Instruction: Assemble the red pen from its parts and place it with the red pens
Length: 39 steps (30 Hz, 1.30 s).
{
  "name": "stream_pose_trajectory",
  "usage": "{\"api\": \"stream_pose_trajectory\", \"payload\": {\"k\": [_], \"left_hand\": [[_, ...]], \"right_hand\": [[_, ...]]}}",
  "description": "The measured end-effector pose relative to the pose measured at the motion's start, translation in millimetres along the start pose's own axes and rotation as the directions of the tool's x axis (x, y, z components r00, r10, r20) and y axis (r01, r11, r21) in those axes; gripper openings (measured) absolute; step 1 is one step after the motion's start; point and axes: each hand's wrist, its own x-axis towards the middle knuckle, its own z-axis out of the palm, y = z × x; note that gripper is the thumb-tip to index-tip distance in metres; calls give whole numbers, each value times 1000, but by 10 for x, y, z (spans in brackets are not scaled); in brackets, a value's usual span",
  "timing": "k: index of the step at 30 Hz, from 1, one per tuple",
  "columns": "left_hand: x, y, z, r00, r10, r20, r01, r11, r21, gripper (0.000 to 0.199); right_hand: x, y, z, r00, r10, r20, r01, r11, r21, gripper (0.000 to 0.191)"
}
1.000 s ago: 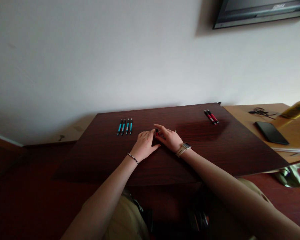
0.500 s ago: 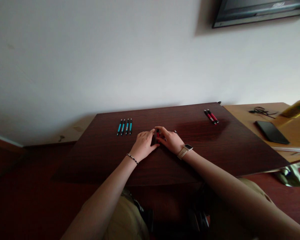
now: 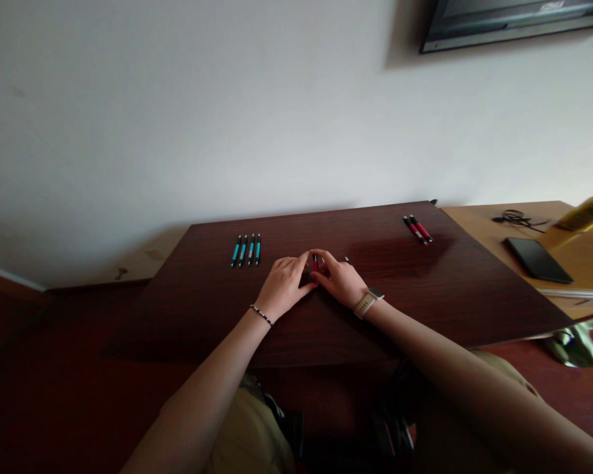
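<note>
My left hand (image 3: 284,284) and my right hand (image 3: 340,280) rest together at the middle of the dark reddish-brown wooden tabletop (image 3: 202,309), fingertips meeting around a slim red-and-black pen (image 3: 315,264). Only a short red length of the pen shows between my fingers. Both sets of fingers are curled in and closed on it, thumbs and forefingers doing the pinching; the rest of the barrel is hidden under my palms.

Assessment: the pen should be light and rigid, with a smooth plastic barrel that may slip or roll on the polished top. The best hold is across the barrel near its middle. Not fragile under ordinary pressure, in my judgement.

Surroundings: a row of four blue-and-black pens (image 3: 247,250) lies side by side to the left and farther back, well apart from my left hand. Two red-and-black pens (image 3: 417,230) lie together near the far right corner, well apart from my right hand. A small dark item (image 3: 347,261) sits just beyond my right knuckles; I cannot identify it. On the adjoining light wooden table (image 3: 479,224) are a flat black phone (image 3: 537,259) and a coiled black cable (image 3: 516,219). Nothing lies between my hands and either group of pens.
</note>
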Motion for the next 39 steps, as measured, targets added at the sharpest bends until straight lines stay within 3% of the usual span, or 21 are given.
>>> {"api": "stream_pose_trajectory", "payload": {"k": [5,8,10,13,16,18,24,29,33,39], "left_hand": [[-5,7,-30,997,-17,-72,14,999,-41,71],[-3,32,-61,994,-1,-109,-4,999,-49,66],[1,49,-83,989,1,-147,-10,998,-57,59],[14,59,-101,980,-1,-200,-11,998,-58,51],[34,54,-93,975,5,-221,-16,999,-49,45],[50,58,-77,977,15,-211,-25,999,-43,41],[120,142,4,990,121,-77,-122,992,-8,27],[175,223,120,985,174,8,-174,985,3,30],[213,241,236,973,225,56,-225,974,1,33],[278,241,329,965,252,67,-251,968,-19,21]], "right_hand": [[2,-39,-82,993,84,-84,-75,992,104,54],[13,-46,-98,979,191,-70,-157,928,338,52],[30,-38,-111,945,327,11,-263,741,618,46],[66,-1,-197,862,465,202,-334,223,916,24],[100,65,-361,799,474,369,-333,-162,929,3],[113,109,-469,761,489,426,-329,-275,903,6],[81,163,-626,729,517,448,-320,-321,891,9],[2,197,-702,745,501,441,-323,-308,895,11],[-76,248,-791,734,491,470,-345,-327,880,10],[-206,290,-941,749,460,476,-365,-313,877,9]]}}
